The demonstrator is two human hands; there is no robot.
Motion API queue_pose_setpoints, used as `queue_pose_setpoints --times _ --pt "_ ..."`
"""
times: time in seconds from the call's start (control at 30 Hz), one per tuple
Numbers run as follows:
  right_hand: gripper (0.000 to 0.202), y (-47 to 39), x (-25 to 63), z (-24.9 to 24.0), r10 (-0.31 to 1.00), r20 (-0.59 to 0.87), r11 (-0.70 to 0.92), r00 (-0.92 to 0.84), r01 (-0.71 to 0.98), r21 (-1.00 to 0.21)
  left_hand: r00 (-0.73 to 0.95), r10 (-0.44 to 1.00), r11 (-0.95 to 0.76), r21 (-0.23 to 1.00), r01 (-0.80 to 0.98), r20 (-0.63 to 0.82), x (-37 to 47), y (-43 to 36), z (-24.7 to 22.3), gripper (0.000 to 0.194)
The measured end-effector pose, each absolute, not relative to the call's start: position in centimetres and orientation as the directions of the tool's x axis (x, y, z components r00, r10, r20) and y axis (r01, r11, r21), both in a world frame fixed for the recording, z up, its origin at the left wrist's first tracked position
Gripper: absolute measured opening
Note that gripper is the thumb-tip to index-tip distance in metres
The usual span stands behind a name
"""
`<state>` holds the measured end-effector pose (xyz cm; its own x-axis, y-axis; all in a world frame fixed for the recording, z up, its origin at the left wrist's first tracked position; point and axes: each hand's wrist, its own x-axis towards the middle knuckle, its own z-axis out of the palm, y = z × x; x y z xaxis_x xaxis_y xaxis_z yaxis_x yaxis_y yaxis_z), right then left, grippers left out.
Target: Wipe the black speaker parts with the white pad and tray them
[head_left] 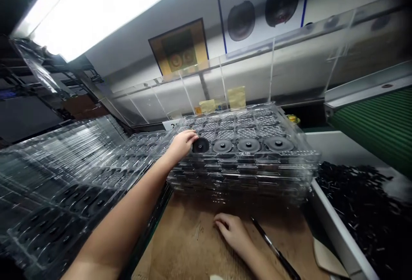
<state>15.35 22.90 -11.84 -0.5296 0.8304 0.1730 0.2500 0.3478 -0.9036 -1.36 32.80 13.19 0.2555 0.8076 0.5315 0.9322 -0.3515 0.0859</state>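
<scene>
My left hand (184, 143) reaches to the front left of a clear plastic tray (299, 153) on top of a stack. Its fingers are closed at the rim of a round black disc (201, 145) with a small raised centre; the hand partly hides the grip. To the right in the same front row sit more such parts, among them a dark disc (278, 143). The pockets behind look to hold none. My right hand (232, 230) rests on the brown work board (189, 233) with fingers curled in; I see nothing between them.
A black pen-like tool (273, 245) lies beside my right hand. More clear trays (96, 173) with black parts stand at left. At right are a bin wall (341, 224), a heap of small black pieces (367, 203) and a green ribbed belt (376, 117).
</scene>
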Motion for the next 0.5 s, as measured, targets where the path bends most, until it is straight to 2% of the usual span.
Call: queue_pose_setpoints --times 0.1,0.23,0.27,0.33,0.4,0.43,0.5 --pt "0.021 22.9 15.5 -11.7 0.827 0.186 0.354 -0.531 0.234 -0.905 0.263 0.785 -0.333 0.024 0.943 0.561 -1.1 30.2 12.5 0.028" --pt "0.021 22.7 15.8 -11.6 0.829 0.21 0.365 -0.519 0.217 -0.905 0.322 0.729 -0.367 -0.051 0.929 0.604 -3.1 22.6 11.0 0.037" --pt "0.022 22.6 15.8 -11.7 0.833 0.216 0.368 -0.509 0.218 -0.904 0.392 0.703 -0.396 -0.132 0.909 0.593 -4.2 20.5 10.0 0.041" --pt "0.023 22.6 16.0 -11.7 0.85 0.226 0.369 -0.475 0.232 -0.9 0.445 0.757 -0.369 -0.25 0.895 0.478 -7.1 16.2 7.2 0.048" --pt "0.024 22.7 16.3 -11.9 0.877 0.234 0.363 -0.419 0.26 -0.895 0.383 0.849 -0.286 -0.293 0.912 0.364 -10.4 12.0 3.4 0.049" --pt "0.025 22.8 16.4 -12.0 0.89 0.238 0.359 -0.39 0.277 -0.891 0.356 0.87 -0.257 -0.303 0.918 0.341 -11.8 10.0 1.4 0.048" --pt "0.026 23.0 16.6 -12.2 0.906 0.245 0.356 -0.344 0.312 -0.881 0.269 0.893 -0.19 -0.24 0.952 0.361 -14.1 6.3 -2.3 0.046"
